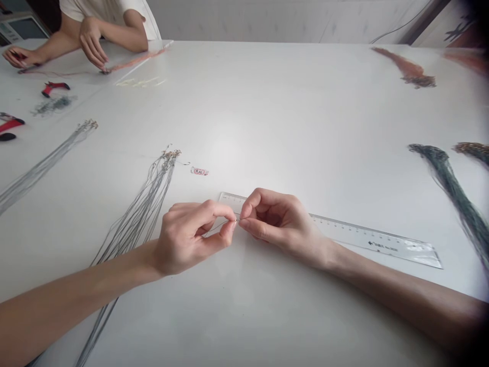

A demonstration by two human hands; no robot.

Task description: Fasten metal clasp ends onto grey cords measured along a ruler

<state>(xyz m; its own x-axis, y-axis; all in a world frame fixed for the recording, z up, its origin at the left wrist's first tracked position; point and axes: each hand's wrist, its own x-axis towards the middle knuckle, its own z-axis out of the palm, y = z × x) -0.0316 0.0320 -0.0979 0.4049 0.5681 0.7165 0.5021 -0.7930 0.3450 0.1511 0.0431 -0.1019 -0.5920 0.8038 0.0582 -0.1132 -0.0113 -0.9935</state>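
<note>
On the white worktop (305, 117), a bundle of thin grey cords (141, 214) lies under the left hand (187, 239), its grip clamped on a fine strand (219, 227); the right hand (280, 224) pinches the strand's end, above a clear ruler (376, 239).

Thin grey line (219, 228), pinched between both hands' fingertips (231, 216); bundle of like lines (148, 204), ends gathered, lying just left of the grip.

Wht table (290, 112); gry cords (133, 224); clr ruler (374, 239), blk marks; red pliers (55, 87); dk grn cords (446, 178)
</note>
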